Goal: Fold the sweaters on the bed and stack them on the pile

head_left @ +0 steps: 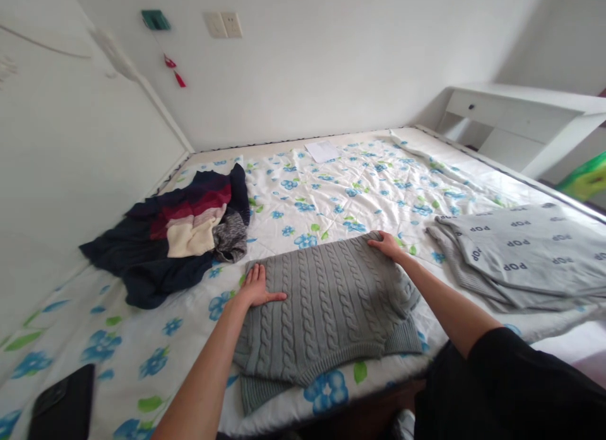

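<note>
A: In the head view, where is the sweater [326, 301] lying?

B: The grey cable-knit sweater is lying along the near side of the bed [279, 206], between a heap of dark clothes [170, 231] on the left and a printed shirt [534, 241] on the right.

A: How is the left hand [255, 290] posing?

B: It is resting palm down on the sweater's left side, opening wide and gripping nothing: the fingers are pointing toward the far edge, while the thumb is stretching out to the right. The left forearm [201, 364] is slanting up from the bottom of the view.

A: And the right hand [389, 245]?

B: It is touching the far right corner, its fingers pointing left; whether they are pinching the knit, I cannot tell. The right forearm [445, 301] is emerging from a black sleeve [511, 370] and slanting up leftward.
</note>
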`<state>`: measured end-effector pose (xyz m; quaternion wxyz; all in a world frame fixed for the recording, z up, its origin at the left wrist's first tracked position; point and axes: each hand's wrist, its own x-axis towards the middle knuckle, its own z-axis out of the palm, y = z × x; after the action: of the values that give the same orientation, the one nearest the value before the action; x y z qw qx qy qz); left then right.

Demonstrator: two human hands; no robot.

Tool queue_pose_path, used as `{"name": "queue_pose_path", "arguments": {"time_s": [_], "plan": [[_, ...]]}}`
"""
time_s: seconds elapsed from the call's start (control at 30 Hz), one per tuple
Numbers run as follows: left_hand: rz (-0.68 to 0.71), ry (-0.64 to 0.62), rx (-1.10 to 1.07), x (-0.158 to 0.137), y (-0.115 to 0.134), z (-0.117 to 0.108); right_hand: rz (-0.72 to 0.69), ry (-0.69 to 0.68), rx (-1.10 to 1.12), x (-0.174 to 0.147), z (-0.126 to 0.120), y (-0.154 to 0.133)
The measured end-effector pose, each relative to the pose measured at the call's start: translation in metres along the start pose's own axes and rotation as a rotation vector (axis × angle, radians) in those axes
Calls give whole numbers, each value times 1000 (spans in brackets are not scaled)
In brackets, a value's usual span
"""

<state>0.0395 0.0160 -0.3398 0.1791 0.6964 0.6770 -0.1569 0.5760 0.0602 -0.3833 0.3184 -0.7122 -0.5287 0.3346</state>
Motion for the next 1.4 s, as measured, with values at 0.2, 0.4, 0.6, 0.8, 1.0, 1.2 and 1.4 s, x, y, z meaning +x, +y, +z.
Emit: {"name": "queue_pose_path", "arguments": {"time_s": [0.2,0.4,0.6,0.8,1.0,1.2,1.4], "plan": [[20,12,-30,2,-1,-2,109,129,-145,2,-14,9],[24,98,-54,2,-4,-8,-59,207,-569,-19,8,-1],[184,449,-35,-3,45,-7,-326,141,-708,-23,23,-10],[437,417,-103,5,101,21,-366,-44,-601,-8,21,6],[49,538,-119,18,28,27,-313,-18,-626,-10,23,11],[-31,585,-172,25,6,36,-143,-32,-624,-24,22,-24],[-25,636,-177,24,14,42,-475,-152,-549,-74,127,-133]]}}
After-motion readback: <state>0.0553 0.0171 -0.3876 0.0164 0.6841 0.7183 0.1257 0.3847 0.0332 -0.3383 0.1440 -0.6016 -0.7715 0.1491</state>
